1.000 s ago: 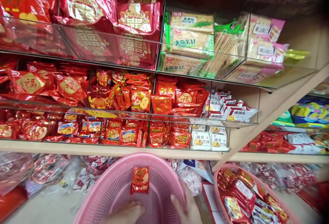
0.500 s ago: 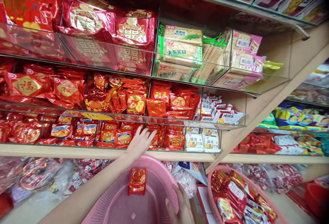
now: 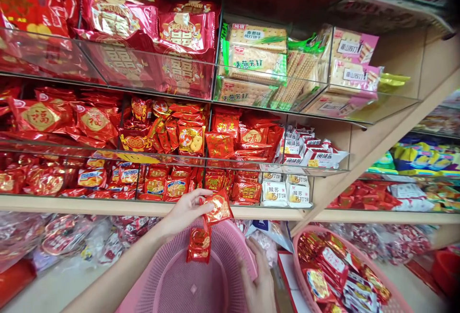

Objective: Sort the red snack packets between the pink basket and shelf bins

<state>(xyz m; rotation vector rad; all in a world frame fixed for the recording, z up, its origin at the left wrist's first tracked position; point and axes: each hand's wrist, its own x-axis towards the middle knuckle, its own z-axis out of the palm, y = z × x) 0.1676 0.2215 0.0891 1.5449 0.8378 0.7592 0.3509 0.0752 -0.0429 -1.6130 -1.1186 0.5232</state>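
Note:
My left hand [image 3: 189,211] pinches a shiny red snack packet [image 3: 218,207] over the far rim of a pink plastic basket [image 3: 158,265]. Another red packet [image 3: 199,245] is just below it, against the basket's inner far wall. The basket's right rim is in my right hand [image 3: 258,274], with the thumb inside and the fingers outside. Directly behind the left hand, the lowest shelf row holds red packets [image 3: 177,187] and white cracker packs [image 3: 298,194].
A second pink basket [image 3: 301,274] with mixed packets stands at the right. Clear-fronted shelves [image 3: 251,214] rise ahead, with a slanted wooden panel [image 3: 388,138] at the right. Bagged goods [image 3: 68,241] lie beneath the shelf at the left.
My left hand has come back from the shelf row towards me and now holds a red packet above the basket. My right hand stays on the rim.

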